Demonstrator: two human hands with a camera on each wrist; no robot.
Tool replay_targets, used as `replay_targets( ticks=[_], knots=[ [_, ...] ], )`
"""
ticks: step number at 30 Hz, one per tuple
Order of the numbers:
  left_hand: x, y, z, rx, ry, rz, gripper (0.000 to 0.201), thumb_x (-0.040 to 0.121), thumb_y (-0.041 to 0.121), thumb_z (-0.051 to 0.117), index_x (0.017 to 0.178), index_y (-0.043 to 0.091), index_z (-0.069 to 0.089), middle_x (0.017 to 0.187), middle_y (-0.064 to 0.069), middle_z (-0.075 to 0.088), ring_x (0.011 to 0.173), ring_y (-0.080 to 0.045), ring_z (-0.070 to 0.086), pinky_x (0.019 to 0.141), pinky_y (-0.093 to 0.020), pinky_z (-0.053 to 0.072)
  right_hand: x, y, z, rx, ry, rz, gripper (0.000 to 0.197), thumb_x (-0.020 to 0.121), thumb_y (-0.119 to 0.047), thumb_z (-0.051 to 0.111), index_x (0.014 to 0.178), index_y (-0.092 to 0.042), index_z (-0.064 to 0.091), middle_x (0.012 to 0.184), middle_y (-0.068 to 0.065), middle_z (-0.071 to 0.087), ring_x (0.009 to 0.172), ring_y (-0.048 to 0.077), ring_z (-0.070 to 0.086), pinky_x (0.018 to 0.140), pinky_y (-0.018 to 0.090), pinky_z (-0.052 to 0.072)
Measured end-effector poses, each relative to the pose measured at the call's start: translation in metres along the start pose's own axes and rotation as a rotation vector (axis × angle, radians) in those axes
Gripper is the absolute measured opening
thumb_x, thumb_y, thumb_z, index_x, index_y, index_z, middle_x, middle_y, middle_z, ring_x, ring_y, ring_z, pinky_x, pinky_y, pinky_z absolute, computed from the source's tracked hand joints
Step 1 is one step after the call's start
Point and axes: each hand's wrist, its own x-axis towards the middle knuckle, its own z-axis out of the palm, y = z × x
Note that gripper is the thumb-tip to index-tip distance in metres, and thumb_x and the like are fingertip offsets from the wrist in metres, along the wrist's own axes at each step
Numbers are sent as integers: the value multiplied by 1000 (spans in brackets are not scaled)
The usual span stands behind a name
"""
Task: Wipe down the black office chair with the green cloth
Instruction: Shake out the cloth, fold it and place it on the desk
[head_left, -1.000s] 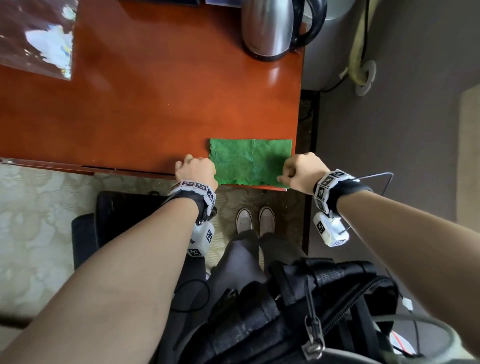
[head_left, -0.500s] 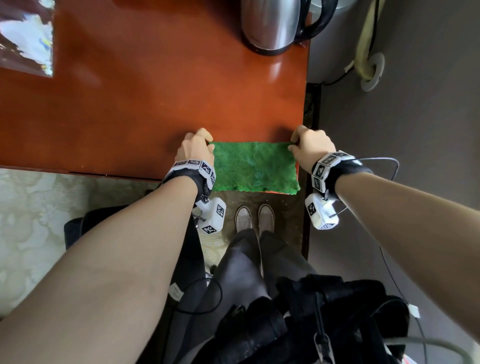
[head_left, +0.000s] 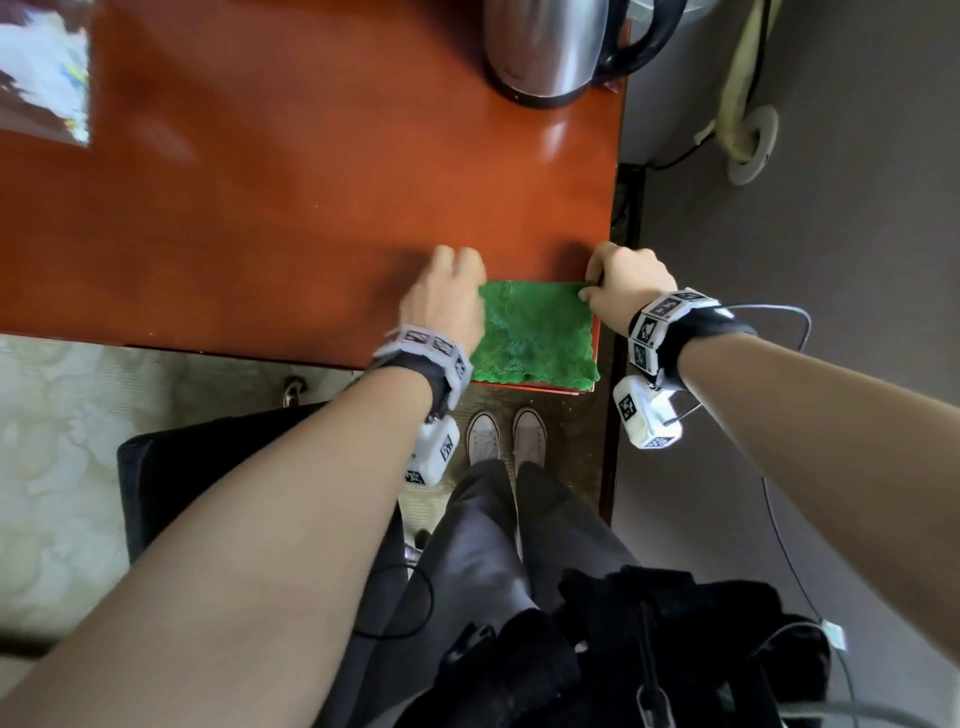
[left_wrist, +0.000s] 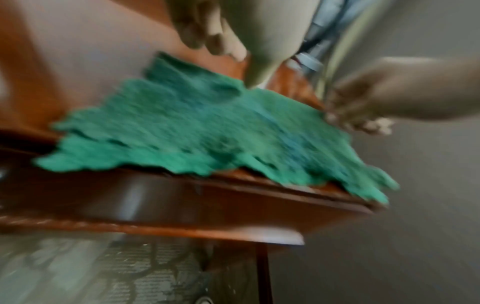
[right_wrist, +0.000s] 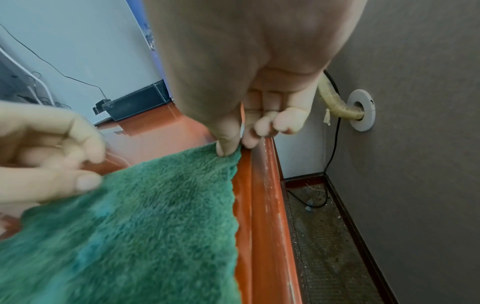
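A green cloth lies folded flat on the near right corner of the red-brown desk, its layered edge at the desk front. My right hand pinches the cloth's far right corner between thumb and forefinger. My left hand is at the far left corner. Its thumb touches the cloth while its fingers curl loosely above the desk, holding nothing. The black office chair stands low on the left, partly hidden under my left forearm.
A steel kettle stands at the desk's far right. A clear plastic sheet lies at the far left. A grey wall with a hose and cable runs along the right. A black bag hangs at my front.
Both hands went from the cloth's near corners to its far corners. Since then my left hand has eased its fingers off, while the right keeps its pinch.
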Motion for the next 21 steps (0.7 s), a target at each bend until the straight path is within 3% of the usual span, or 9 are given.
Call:
replay_targets(
  ticks=[1, 3, 6, 10, 13, 16, 18, 21],
  knots=[
    [-8, 15, 5, -17, -59, 132, 17, 94, 25, 62, 107, 19, 53, 107, -3, 51, 83, -25, 59, 68, -39, 51, 1, 0, 0, 0, -7, -7, 18, 85, -27, 66, 98, -21, 57, 95, 6, 49, 80, 29, 53, 72, 31, 44],
    [-23, 46, 21, 21, -212, 368, 31, 92, 43, 61, 110, 18, 54, 105, 0, 53, 84, -20, 57, 73, -37, 53, 3, 2, -1, 2, -15, -22, 16, 84, -27, 67, 96, -22, 57, 92, 4, 48, 78, 27, 52, 70, 30, 42],
    [-38, 74, 52, 193, -283, 492, 62, 83, 56, 68, 124, 13, 53, 115, -5, 57, 100, -25, 59, 83, -40, 52, 5, 4, -1, -4, -14, -35, 16, 83, -29, 68, 93, -24, 57, 92, 4, 51, 78, 26, 52, 69, 29, 40],
    [-46, 82, 68, 231, -176, 415, 56, 77, 44, 80, 118, 11, 61, 105, -7, 60, 89, -27, 62, 70, -38, 48, 5, 5, 0, -1, -6, -41, 16, 84, -30, 68, 92, -24, 56, 92, 3, 53, 78, 26, 53, 68, 30, 41],
    [-45, 78, 70, 195, -142, 444, 44, 88, 36, 70, 124, 13, 58, 114, -8, 58, 96, -29, 60, 74, -40, 48, 2, 5, -3, -17, -12, -54, 16, 85, -30, 67, 94, -22, 57, 90, 2, 49, 78, 25, 53, 67, 30, 41],
    [-47, 75, 68, 86, -103, 404, 29, 95, 28, 60, 120, 12, 58, 112, -8, 59, 98, -30, 59, 75, -41, 46, 2, 1, -11, -56, -56, -58, 15, 84, -31, 66, 94, -22, 59, 92, 4, 54, 78, 27, 56, 66, 30, 43],
    [-51, 75, 63, -35, -84, 305, 20, 96, 26, 55, 109, 11, 56, 103, -7, 59, 90, -29, 59, 68, -38, 42, 2, -4, -17, -38, -88, -31, 13, 80, -27, 67, 91, -21, 64, 94, 6, 60, 77, 27, 59, 65, 29, 45],
    [-61, 68, 55, -296, 20, 39, 13, 95, 24, 54, 91, 13, 48, 89, -3, 51, 73, -25, 49, 63, -34, 33, 1, -17, -26, 162, -111, 21, 16, 76, -24, 73, 89, -15, 70, 88, 7, 66, 76, 25, 62, 65, 29, 49]
  ],
)
